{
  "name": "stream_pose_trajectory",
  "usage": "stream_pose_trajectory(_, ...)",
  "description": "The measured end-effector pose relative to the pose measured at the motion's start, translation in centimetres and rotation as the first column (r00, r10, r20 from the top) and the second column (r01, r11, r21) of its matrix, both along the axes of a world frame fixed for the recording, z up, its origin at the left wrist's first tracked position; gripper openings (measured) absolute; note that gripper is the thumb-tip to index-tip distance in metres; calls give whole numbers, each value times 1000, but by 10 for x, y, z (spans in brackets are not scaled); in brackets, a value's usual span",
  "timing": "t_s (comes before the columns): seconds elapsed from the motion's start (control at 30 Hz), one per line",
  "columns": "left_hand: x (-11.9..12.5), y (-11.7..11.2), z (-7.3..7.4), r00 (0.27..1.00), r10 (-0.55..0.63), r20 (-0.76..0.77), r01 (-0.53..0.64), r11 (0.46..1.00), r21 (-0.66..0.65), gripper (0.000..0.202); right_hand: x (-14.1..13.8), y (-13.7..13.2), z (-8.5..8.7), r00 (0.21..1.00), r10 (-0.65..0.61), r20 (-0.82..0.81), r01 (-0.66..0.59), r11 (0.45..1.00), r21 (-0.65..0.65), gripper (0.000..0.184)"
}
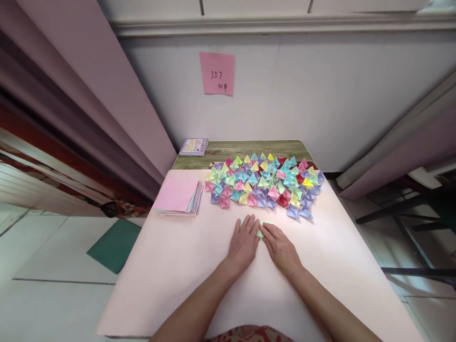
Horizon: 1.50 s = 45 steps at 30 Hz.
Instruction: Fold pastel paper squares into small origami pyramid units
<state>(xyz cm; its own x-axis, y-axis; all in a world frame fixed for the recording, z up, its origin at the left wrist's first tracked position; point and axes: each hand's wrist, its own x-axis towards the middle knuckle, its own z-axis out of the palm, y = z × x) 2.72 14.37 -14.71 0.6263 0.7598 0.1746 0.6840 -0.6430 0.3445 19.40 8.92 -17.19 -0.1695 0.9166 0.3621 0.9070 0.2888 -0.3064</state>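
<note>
A small piece of light green paper (260,232) lies on the pale table, mostly covered by my hands. My left hand (243,241) rests flat on its left part, fingers stretched out. My right hand (281,245) presses on its right side, the fingers extended and close together. How the paper is folded under them is hidden. Just beyond the hands spreads a dense group of folded paper shapes (263,183) in pink, blue, green, yellow, purple and red.
A stack of coloured paper sheets (178,194), pink on top, sits at the left. Behind it, a printed packet (194,147) lies at the back corner. A pink note (217,73) hangs on the wall. A dark green sheet (114,244) is on the floor.
</note>
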Motion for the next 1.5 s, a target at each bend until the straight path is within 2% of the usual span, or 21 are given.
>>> stream_pose_trajectory(0.07,-5,0,-2,996,-31,-79,30,1000,-5,57,5,-3,1,999,20,40,-18,999,-34,45)
stream_pose_trajectory(0.17,-9,0,-3,993,8,-119,-9,1000,-12,62,19,-6,4,995,61,75,-57,997,-56,47)
stream_pose_trajectory(0.27,-9,-2,-2,992,36,-123,-38,999,-15,65,37,-6,8,988,113,106,-113,994,-9,42)
stream_pose_trajectory(0.4,-10,-4,7,994,59,-89,-57,998,29,63,53,1,14,918,324,229,-342,939,42,37)
stream_pose_trajectory(0.5,-9,-8,12,999,42,-31,-39,994,102,48,52,7,21,869,359,340,-393,919,34,34)
stream_pose_trajectory(0.57,-6,-12,14,997,-72,-6,72,991,112,33,48,8,26,855,340,392,-386,922,42,31)
stream_pose_trajectory(0.63,-3,-15,13,985,-172,18,170,981,95,29,43,7,31,855,317,411,-370,927,56,27)
stream_pose_trajectory(0.8,0,-20,10,983,-143,119,132,987,94,17,25,-7,41,872,322,369,-371,926,67,27)
stream_pose_trajectory(1.0,-3,-20,5,969,-135,207,121,989,80,17,17,-24,38,986,156,60,-159,986,55,22)
stream_pose_trajectory(1.17,-4,-15,7,946,-31,323,50,998,-48,13,28,-27,31,978,-76,-196,70,997,-37,25)
stream_pose_trajectory(1.3,-2,-11,15,951,105,290,-60,985,-160,10,24,-25,34,951,-229,-208,204,970,-135,28)
stream_pose_trajectory(1.5,8,-10,16,939,243,243,-202,963,-180,12,13,-22,32,934,-340,-111,330,939,-98,31)
